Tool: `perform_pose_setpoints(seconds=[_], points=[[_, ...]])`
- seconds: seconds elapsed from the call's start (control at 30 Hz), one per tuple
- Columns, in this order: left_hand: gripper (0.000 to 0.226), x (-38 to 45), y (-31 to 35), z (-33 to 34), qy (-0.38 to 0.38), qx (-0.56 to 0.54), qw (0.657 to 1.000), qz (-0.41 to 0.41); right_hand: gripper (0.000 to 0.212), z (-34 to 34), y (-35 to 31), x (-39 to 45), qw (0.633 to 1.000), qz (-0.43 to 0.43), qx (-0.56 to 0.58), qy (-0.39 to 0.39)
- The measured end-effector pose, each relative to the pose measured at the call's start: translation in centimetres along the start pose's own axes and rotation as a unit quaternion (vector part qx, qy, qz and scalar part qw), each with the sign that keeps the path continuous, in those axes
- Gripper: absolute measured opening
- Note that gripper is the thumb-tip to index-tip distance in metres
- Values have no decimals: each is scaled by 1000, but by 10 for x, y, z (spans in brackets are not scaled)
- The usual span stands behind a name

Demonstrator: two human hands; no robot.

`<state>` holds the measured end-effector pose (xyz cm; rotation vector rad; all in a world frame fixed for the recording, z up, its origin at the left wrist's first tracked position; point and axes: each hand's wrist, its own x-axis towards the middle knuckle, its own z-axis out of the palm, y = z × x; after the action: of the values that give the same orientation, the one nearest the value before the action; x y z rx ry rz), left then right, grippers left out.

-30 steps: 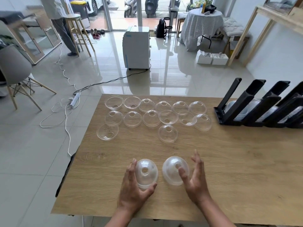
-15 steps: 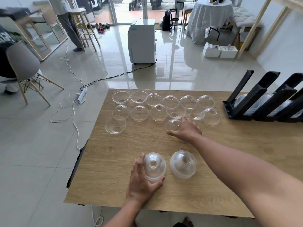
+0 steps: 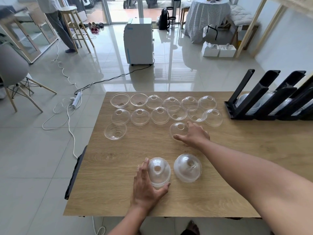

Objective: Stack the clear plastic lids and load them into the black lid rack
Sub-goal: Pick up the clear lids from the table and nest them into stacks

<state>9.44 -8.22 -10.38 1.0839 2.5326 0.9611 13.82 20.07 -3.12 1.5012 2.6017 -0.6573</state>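
Your left hand [image 3: 147,189] cups a stack of domed lids [image 3: 158,172] near the desk [image 3: 108,187] front edge, grip closed around it. Your right hand [image 3: 194,135], fingers spread apart, rests on a single lid [image 3: 178,130]. Black rack [image 3: 264,99] stands far right, some lids inside

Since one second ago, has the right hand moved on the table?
Yes. The right hand went from beside the near right lid stack away toward the far lid rows, reaching a single lid.

No readable text, no labels, no brands, no numbers — nothing legible anywhere
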Motion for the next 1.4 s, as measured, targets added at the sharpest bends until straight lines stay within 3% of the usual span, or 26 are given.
perform_pose_setpoints(seconds=[0.3, 0.57, 0.77, 1.07, 1.4], points=[[119, -1, -2, 1, -3, -10, 1000, -7, 80, 1, -3, -8, 999, -7, 38, 2], [118, 0, -6, 3, 14, -16, 1000, 9, 83, -35, 30, -91, 977, -116, 126, 124], [117, 1, -8, 4, 15, -10, 1000, 17, 85, 18, 56, -154, 962, -148, 179, 141], [116, 2, -6, 4, 24, 1, 1000, 14, 82, 74, 65, -163, 944, -140, 217, 205], [120, 2, -10, 5, 27, -14, 999, 21, 96, 99, 67, -158, 949, -124, 226, 179]])
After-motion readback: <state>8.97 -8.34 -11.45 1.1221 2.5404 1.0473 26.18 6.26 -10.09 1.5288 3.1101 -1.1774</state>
